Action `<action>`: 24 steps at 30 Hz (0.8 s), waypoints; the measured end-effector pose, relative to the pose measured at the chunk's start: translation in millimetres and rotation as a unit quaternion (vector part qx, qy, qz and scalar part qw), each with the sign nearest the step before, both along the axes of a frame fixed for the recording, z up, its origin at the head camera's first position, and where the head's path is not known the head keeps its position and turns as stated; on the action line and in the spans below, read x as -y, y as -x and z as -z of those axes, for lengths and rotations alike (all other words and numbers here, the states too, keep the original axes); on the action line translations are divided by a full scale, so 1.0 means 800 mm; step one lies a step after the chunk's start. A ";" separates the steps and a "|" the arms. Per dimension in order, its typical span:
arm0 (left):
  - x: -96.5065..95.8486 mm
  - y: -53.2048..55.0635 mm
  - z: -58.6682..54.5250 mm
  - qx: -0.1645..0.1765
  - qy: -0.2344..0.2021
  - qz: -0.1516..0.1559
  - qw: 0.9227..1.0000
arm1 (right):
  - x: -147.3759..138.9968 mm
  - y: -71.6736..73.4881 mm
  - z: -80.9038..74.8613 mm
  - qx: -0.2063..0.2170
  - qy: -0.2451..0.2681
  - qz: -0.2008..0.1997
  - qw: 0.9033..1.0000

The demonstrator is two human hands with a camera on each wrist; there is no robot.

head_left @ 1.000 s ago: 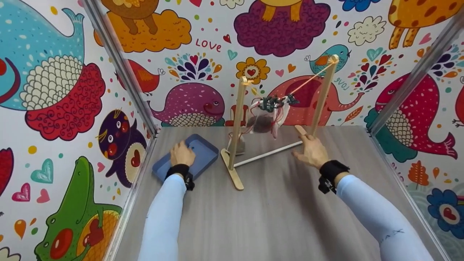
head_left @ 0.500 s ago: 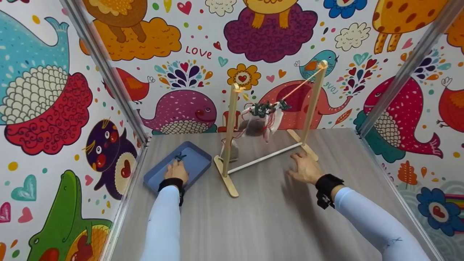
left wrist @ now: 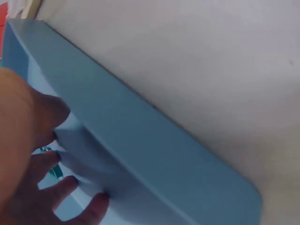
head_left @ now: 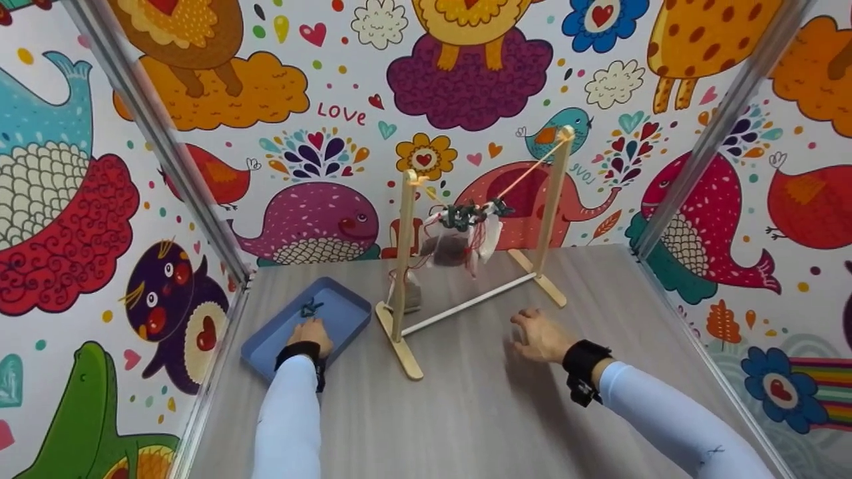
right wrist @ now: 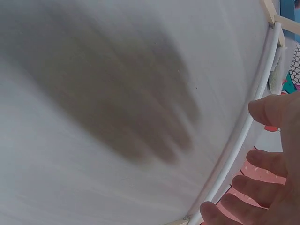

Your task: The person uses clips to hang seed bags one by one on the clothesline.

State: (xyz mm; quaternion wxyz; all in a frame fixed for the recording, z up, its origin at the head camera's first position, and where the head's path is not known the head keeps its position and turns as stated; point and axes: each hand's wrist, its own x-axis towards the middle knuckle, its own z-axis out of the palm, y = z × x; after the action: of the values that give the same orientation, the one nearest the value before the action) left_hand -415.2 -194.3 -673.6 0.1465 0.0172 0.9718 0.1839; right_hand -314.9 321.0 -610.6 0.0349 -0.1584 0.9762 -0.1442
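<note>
My left hand (head_left: 313, 334) is inside the blue tray (head_left: 349, 313), its fingers spread and loosely bent over the tray's floor. Small dark green pieces (head_left: 310, 307) lie in the tray just beyond the fingertips; their exact kind is unclear. My right hand (head_left: 542, 337) hovers over the table in front of the wooden stand, fingers apart and holding nothing. The stand's two posts (head_left: 554, 199) carry an orange cord (head_left: 526, 174). From it hangs a bundle of whitish see-through bags (head_left: 489, 239) with red strings and dark green pieces (head_left: 460, 216). One bag contains something grey.
A white rod (head_left: 469, 305) joins the stand's wooden feet (head_left: 406, 356) low over the grey table (head_left: 466, 412). Another whitish bag with a grey thing (head_left: 411, 296) rests by the left post. Printed walls (head_left: 319, 219) and metal corner rails enclose the table.
The right hand has left the stand's right foot and drawn back toward me. The left hand has drawn back slightly within the tray, exposing the green pieces. The head view has shifted.
</note>
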 end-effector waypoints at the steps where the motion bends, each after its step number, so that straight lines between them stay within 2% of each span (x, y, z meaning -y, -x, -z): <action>1: 0.002 -0.001 -0.001 -0.007 -0.002 0.001 1.000 | 0.002 0.000 0.001 -0.001 0.000 0.002 1.000; 6: 0.005 -0.004 -0.008 -0.006 -0.026 -0.004 1.000 | 0.009 -0.003 0.008 0.005 0.013 0.008 1.000; 10: 0.013 -0.007 -0.011 0.015 -0.018 -0.002 1.000 | 0.016 -0.007 0.018 0.019 0.019 -0.014 1.000; 14: 0.019 -0.010 -0.022 0.014 0.001 0.017 1.000 | 0.024 -0.007 0.026 0.001 0.014 -0.042 0.999; 17: 0.018 -0.012 -0.028 -0.012 0.014 0.029 0.999 | 0.031 -0.005 0.028 -0.006 0.013 -0.052 0.999; 19: 0.014 -0.014 -0.030 -0.033 0.023 0.026 0.999 | 0.035 -0.004 0.029 0.003 0.015 -0.055 0.998; 24: 0.003 -0.012 -0.026 -0.071 0.034 -0.013 0.997 | 0.039 0.001 0.028 0.035 0.023 -0.043 0.998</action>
State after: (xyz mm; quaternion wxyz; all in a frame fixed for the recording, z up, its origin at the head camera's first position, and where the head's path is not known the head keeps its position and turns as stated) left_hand -405.5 -196.5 -652.6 0.0753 0.0123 0.9856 0.1508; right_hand -316.1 290.0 -633.3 0.0715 -0.1954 0.9631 -0.1706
